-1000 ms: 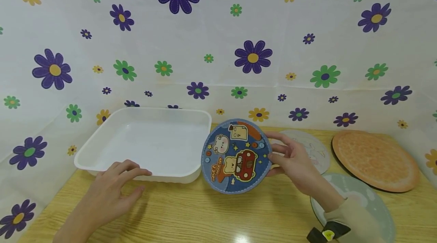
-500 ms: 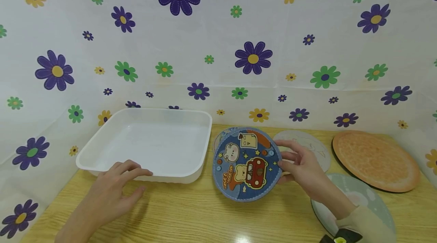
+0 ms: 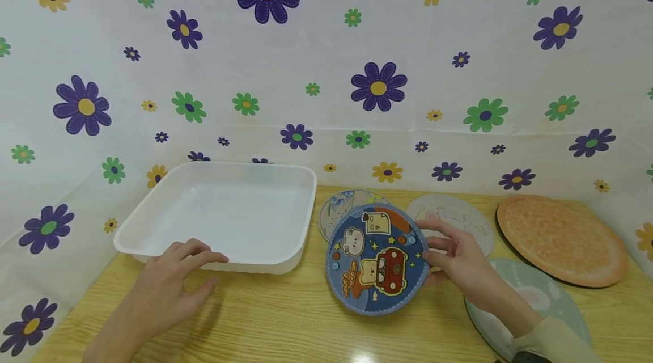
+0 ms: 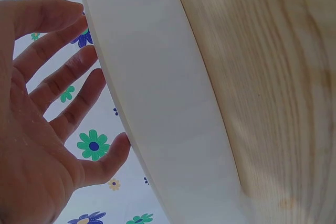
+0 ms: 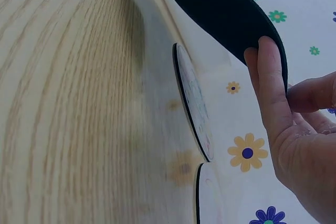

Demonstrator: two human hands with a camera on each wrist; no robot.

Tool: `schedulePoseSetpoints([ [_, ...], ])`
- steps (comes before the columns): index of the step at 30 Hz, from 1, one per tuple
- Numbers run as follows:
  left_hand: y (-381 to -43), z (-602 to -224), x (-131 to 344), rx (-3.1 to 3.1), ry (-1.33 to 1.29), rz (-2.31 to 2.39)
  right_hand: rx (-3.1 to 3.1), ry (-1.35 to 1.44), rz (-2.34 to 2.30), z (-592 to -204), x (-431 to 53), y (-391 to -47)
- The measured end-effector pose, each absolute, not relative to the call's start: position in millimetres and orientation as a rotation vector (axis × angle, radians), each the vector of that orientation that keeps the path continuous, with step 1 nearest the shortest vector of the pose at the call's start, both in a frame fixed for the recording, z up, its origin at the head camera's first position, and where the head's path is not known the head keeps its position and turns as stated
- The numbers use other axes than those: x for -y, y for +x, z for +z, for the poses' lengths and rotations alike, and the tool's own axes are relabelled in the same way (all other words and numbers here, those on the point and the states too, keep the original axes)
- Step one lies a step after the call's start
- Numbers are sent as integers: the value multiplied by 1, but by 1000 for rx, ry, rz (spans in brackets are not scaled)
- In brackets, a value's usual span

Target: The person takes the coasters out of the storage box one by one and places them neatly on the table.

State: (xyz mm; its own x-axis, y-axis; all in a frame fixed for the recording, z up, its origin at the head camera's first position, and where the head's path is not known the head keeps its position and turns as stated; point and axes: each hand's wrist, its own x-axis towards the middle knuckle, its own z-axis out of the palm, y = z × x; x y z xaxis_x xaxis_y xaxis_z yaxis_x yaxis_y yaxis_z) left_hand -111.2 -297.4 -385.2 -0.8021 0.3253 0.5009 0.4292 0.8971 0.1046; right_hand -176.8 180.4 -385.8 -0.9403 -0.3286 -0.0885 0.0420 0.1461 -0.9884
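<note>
My right hand (image 3: 461,261) pinches the right edge of a round blue mat (image 3: 380,261) with a cartoon bear, a red car and stitched-look trim. The mat is held tilted above the table, and its black underside (image 5: 215,9) shows in the right wrist view. Thumb and fingers lie on opposite faces of it. My left hand (image 3: 165,289) rests its fingertips on the near rim of a white rectangular tray (image 3: 301,232). In the left wrist view those fingers are spread and loosely bent against the tray wall (image 4: 152,98).
Behind the blue mat lies a round floral mat (image 3: 339,207), partly covered. Further right are a pale round mat (image 3: 469,218), an orange-brown round mat (image 3: 561,238) and a green round mat (image 3: 548,300). A flowered cloth (image 3: 316,39) hangs behind the wooden table (image 3: 265,317).
My right hand has carried the blue mat right and toward me, away from the tray. The floral mat behind it has come into view. My left hand stays at the tray rim.
</note>
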Motion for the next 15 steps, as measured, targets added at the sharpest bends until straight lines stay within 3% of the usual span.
schedulePoseSetpoints([
  [15,-111,-384,297,2595,-531,-294,-2113,-184,-1821,-397,-196,-171],
])
